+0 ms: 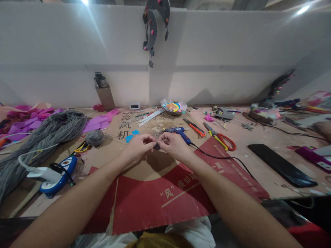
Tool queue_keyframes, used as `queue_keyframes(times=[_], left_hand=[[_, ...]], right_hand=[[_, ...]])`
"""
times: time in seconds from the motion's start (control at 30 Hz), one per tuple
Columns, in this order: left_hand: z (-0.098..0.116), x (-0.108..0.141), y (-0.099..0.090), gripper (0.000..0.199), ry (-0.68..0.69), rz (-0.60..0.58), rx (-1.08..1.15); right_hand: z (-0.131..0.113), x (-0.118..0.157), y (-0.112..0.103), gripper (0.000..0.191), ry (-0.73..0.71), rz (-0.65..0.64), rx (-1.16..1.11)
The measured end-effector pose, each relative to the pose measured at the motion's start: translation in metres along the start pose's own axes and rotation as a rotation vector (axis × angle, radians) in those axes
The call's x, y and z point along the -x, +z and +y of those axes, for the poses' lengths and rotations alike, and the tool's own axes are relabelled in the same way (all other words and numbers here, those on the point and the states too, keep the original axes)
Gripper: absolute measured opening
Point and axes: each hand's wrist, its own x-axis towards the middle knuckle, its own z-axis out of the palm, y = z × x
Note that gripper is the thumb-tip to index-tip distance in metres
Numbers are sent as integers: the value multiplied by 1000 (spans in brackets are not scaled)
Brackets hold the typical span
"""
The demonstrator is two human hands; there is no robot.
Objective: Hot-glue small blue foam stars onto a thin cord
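Note:
My left hand (pixel 141 146) and my right hand (pixel 172 144) meet over the middle of the cardboard sheet (pixel 144 203). Between their fingertips is a small dark grey piece (pixel 156 146), perhaps felt; its shape is mostly covered by my fingers. Both hands pinch it. Just behind my right hand lies a blue glue gun (pixel 178 131), its black cord running off to the right. Blue cut-out shapes (pixel 133 135) lie beyond my left hand. A ball of grey yarn (pixel 94 137) rests further left, with yellow-handled scissors (pixel 82 147) beside it.
Orange-handled scissors (pixel 195 128) and larger red-and-yellow scissors (pixel 221 137) lie to the right, near a black phone (pixel 281 165). A blue power strip (pixel 59 177) and a grey yarn hank (pixel 43 144) occupy the left. Glue sticks (pixel 152 117) and a bowl (pixel 172 112) stand at the back. Another person's hand (pixel 324 130) shows at far right.

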Motion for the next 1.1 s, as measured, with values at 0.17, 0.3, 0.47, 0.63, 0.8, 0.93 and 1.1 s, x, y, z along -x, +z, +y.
queue_keyframes(times=[0.17, 0.3, 0.47, 0.63, 0.8, 0.93, 1.1], left_hand=[[-6, 0, 2, 13, -43, -5, 41], [-9, -2, 2, 13, -49, -15, 12], [-10, -3, 1, 13, -73, -16, -12], [-5, -2, 0, 11, -22, 6, -61], [-6, -3, -1, 2, -31, 141, 19], [-12, -9, -13, 4, -13, 269, 143], [-16, -16, -31, 9, 79, 453, 185]], right_hand=[[-9, 3, -1, 12, -26, -28, 82], [-13, 3, 0, 9, -50, -36, 110], [-10, 2, 0, 7, -85, -64, 96], [-4, 3, 0, 16, -86, -82, -7], [-1, 2, 0, 24, -81, -93, -54], [-5, 2, 1, 17, -91, -104, -30], [-12, 6, 7, 17, -177, -172, -36]])
